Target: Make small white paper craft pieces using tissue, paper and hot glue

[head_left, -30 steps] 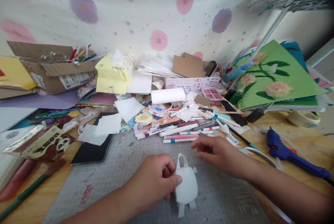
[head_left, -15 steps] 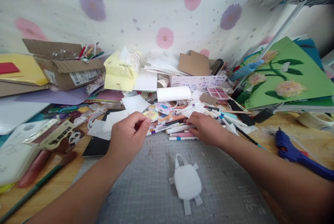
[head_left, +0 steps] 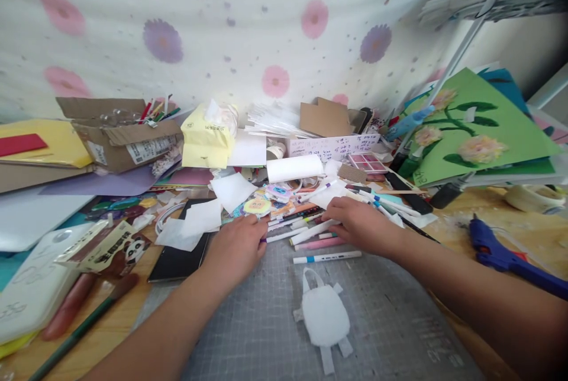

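Observation:
My right hand point(head_left: 357, 224) reaches into a heap of markers and pens, thumb and fingers closed around the far end of a thick white marker point(head_left: 306, 234). Below that hand lie a pink marker point(head_left: 318, 243) and, nearer me, a white marker with a blue band point(head_left: 328, 257). At the left edge of the heap is my left hand point(head_left: 237, 245), its fingers curled in and the fingertips partly hidden. A purple-tipped marker point(head_left: 279, 236) touches or passes by its fingers. A small white padded bag-like piece point(head_left: 326, 316), with a loop and tabs, rests on the grey cutting mat point(head_left: 248, 322).
Paper scraps point(head_left: 233, 191) and a black flat object point(head_left: 177, 260) lie left of the heap. A blue glue gun point(head_left: 501, 257) and tape roll point(head_left: 535, 199) sit right. Behind are a cardboard box point(head_left: 128, 138), a white roll point(head_left: 295, 168) and a green flower picture point(head_left: 479, 126).
My left hand has lowered from above the heap to its left edge. The blue-banded marker has come away from the others, toward me. The view has tilted up a little.

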`<state>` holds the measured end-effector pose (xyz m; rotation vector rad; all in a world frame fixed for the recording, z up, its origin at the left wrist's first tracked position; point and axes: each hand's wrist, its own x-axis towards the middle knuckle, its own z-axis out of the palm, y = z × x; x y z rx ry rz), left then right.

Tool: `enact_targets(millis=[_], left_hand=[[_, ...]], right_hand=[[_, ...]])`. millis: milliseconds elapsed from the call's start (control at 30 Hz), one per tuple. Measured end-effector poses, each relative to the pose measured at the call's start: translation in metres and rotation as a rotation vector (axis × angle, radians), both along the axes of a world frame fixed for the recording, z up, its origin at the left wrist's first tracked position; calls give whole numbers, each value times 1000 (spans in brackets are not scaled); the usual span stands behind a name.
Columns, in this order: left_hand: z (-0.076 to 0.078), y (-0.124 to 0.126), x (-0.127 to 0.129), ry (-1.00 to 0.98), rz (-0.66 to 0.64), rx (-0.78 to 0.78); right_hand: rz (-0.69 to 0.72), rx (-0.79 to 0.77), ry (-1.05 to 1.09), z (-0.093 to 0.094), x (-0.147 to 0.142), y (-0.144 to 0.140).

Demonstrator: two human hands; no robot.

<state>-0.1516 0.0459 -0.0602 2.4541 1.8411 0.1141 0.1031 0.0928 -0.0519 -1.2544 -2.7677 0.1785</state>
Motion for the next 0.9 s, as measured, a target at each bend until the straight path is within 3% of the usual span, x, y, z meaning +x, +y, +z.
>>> enact_targets(millis=[200,400,733,900], left_hand=[[5,-5,4,-22,46,-18],[5,-9,8,-54,5,-31],[0,-4,1,-59,-11,-27],[3,-5,2,-72,12,-9]], right_hand=[[37,25,28,11,26,-27],[18,12,-28,6,37,-46],[-69,20,-252,5,5,23],[-48,-2,-392,2,-3,39]])
